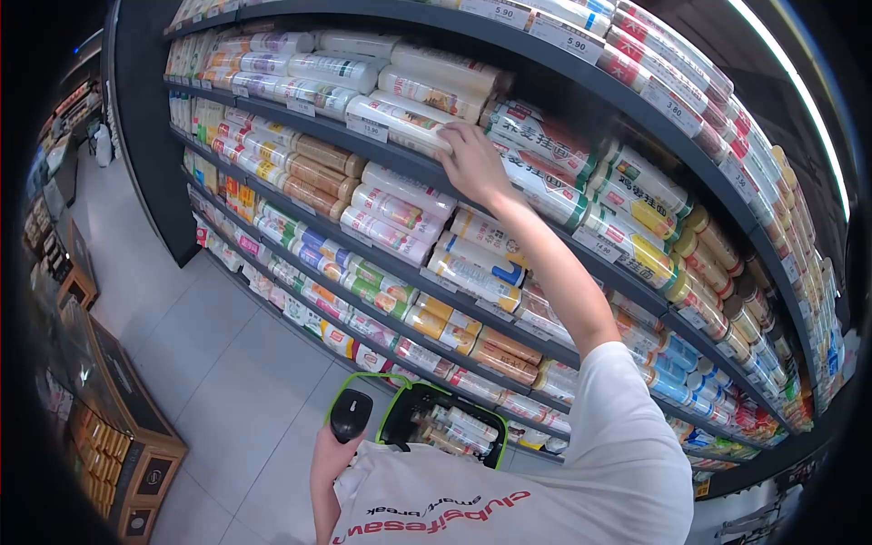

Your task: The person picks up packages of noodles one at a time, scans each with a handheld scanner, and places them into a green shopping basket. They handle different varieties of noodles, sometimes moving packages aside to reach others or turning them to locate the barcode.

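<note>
My right hand (474,166) reaches up to a shelf of dried noodles, its fingers bent over the right end of a white noodle pack (400,123) in the front row. To the right of the hand lie white and green noodle packs (542,186) with large dark lettering. Low in the view, my left hand (332,451) is closed round the basket handle (351,415), a black rounded grip with green trim; its fingers are mostly hidden. Beside it stands a black shopping basket (392,416) with a green rim, holding several noodle packs (461,425).
Shelf boards (400,153) with price tags run across the view, stacked with wrapped noodles, including brown packs (313,185) and pink-and-white packs (389,213). Grey floor tiles (236,363) lie to the left. A wooden display stand (136,454) borders the aisle at lower left.
</note>
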A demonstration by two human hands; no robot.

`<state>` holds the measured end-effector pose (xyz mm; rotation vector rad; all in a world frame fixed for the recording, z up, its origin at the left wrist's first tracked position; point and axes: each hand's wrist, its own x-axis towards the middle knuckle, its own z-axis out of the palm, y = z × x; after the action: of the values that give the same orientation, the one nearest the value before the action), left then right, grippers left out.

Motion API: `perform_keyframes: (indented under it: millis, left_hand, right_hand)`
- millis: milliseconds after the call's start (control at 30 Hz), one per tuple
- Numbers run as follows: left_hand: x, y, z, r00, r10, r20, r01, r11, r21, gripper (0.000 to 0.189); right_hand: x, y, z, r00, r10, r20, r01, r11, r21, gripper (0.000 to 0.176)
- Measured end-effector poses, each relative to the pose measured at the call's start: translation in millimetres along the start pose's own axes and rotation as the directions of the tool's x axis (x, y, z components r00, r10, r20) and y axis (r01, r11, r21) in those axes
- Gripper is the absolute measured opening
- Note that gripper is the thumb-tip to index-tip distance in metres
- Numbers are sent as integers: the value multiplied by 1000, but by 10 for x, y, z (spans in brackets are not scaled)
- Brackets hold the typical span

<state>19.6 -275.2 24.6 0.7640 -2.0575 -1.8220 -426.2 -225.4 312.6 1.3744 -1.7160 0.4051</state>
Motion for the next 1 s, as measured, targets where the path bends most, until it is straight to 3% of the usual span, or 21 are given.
perform_keyframes:
  millis: [67, 100, 167, 233, 267, 333, 433, 533, 633, 733, 833, 933, 1000]
  left_hand:
    - [0, -55, -47, 999, -24, 27, 24, 1000, -4, 19]
    - [0, -63, -55, 999, -36, 25, 37, 999, -16, 19]
    - [2, -60, -86, 998, -58, 23, 58, 998, -35, 19]
    - [-11, 41, -129, 999, -33, 22, 33, 999, 6, 20]
    - [-7, 79, -152, 1000, -21, 21, 21, 999, 25, 20]
    - [11, 64, -186, 999, -44, 13, 44, 999, 22, 21]
    - [18, -78, -199, 1000, -17, -17, 17, 999, 35, 22]
    - [-7, -92, -199, 999, -2, -40, 2, 1000, 5, 23]
    - [-65, -66, -207, 998, -66, -13, 65, 998, -26, 26]
    - [-74, -43, -166, 998, -56, -7, 56, 997, -47, 30]
    - [-52, -6, -187, 999, -51, 13, 51, 999, -17, 31]
    - [-18, 22, -228, 997, -59, 43, 58, 998, 30, 34]
    - [12, 28, -233, 997, -44, 58, 41, 998, 52, 36]
  right_hand:
    - [-261, -290, -9, 992, -105, -69, 120, 958, 262, 17]
    - [-429, -395, 55, 967, -243, -78, 254, 947, 200, 12]
    - [-792, -558, 149, 911, -152, 383, 80, 977, 197, 23]
    - [-1033, -382, 513, 933, 71, 352, -101, 993, 67, 48]
    - [-1048, -227, 685, 823, 288, 489, -347, 938, 30, 63]
    - [-978, 115, 1019, 413, 595, 690, -729, 670, -142, 94]
    - [-1130, 174, 1352, 475, 585, 657, -654, 735, -181, 124]
    - [-1018, 166, 1363, 370, 613, 698, -645, 711, -282, 131]
    - [-928, 109, 1252, 372, 602, 706, -669, 701, -246, 130]
    - [-786, -209, 1088, 375, 692, 617, -659, 667, -347, 124]
    - [-1151, -206, 1303, 638, 654, 406, -641, 743, -189, 117]
    - [-1313, 101, 1524, 631, 669, 393, -747, 661, 72, 110]
    - [-1261, 172, 1477, 562, 706, 432, -768, 638, -43, 103]
